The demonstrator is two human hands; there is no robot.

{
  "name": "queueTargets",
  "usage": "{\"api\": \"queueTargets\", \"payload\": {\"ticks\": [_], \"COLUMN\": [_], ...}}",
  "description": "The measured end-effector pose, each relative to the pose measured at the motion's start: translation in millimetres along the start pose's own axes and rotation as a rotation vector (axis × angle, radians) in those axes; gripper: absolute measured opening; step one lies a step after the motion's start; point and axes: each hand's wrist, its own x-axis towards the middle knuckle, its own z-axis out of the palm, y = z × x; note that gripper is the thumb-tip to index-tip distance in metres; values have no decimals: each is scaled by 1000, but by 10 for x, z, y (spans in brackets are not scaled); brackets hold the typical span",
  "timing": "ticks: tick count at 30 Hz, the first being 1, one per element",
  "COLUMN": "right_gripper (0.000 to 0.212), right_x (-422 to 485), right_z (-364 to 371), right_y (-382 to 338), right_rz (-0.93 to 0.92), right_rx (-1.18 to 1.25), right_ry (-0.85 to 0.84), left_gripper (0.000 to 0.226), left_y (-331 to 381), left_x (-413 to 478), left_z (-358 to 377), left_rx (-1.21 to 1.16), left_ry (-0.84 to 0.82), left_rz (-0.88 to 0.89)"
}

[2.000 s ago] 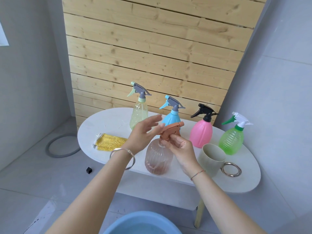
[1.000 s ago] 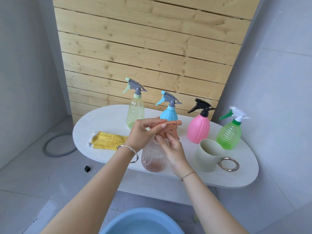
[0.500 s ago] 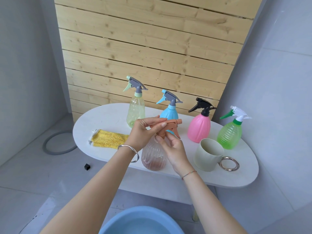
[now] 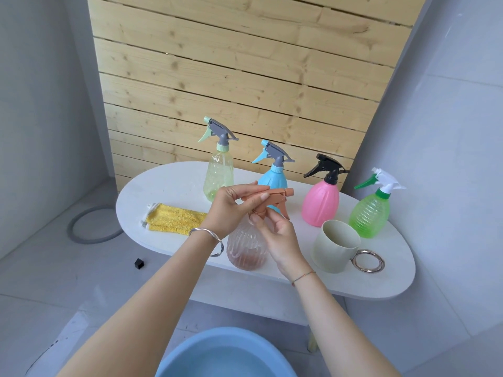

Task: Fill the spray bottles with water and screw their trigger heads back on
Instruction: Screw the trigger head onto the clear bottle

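Terracotta in colour, the trigger head [image 4: 275, 195] sits atop the tinted ribbed bottle [image 4: 246, 248], which stands at the near edge of the white surface [image 4: 168, 180], about midway along it. The left hand [image 4: 231, 210] pinches the top of the head between thumb and fingertips, while the right hand [image 4: 280, 235] curls its fingers round the collar [image 4: 260, 212] at the bottle's neck. Two seconds earlier the left hand was spread open beside the head, gripping nothing. It has since closed on it, apparently steadying the head so the collar can be turned. That suggests this bottle is being screwed shut, though the view does not show whether the thread is fully home or how much water is inside. Along the far edge stand a yellow-green bottle [image 4: 218, 172], a blue bottle [image 4: 273, 178], a pink bottle [image 4: 320, 204] and, toward the right end, a green bottle [image 4: 370, 216], all upright with heads on. A pale mug [image 4: 334, 246] sits just right of the hands, a yellow cloth [image 4: 174, 219] lies near the left end, and a blue basin [image 4: 226, 355] waits on the floor below.
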Motion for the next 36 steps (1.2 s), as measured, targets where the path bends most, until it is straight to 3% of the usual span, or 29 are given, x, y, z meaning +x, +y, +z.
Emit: {"api": "queueTargets", "payload": {"ticks": [3,5,7,11,13,15,18,23,32,36], "right_gripper": [12,24,32,21,16,15,18,21,25,32], "right_x": [19,37,43,5,12,39,85,173,354,396], "right_z": [105,165,167,93,61,26,-22,-119,-314,-331], "right_y": [9,10,2,-39,-48,-67,-75,-80,-272,-279], "right_rz": [32,62,70,14,-14,-37,-9,-7,183,226], "right_rx": [54,76,62,24,-1,-25,-19,-111,-73,-4], "right_ry": [133,183,148,-10,-18,-44,-114,-229,-516,-568], "left_gripper": [21,22,22,23,44,83,118,92,94,90], "left_y": [6,16,35,78,8,-145,-389,-541,-557,-546], "left_x": [-2,-10,-23,-42,-97,-226,-461,-494,-442,-425], "left_z": [-4,-12,-4,7,-54,-152,-247,-231,-270,-288], "left_rx": [-7,-4,2,47,75,140,290,362,328,320], "left_ry": [-4,-8,-13,-31,-36,-69,-221,-205,-232,-245], "left_rz": [-4,-16,-21,-5,-35,-120,-234,-202,-192,-216]}}
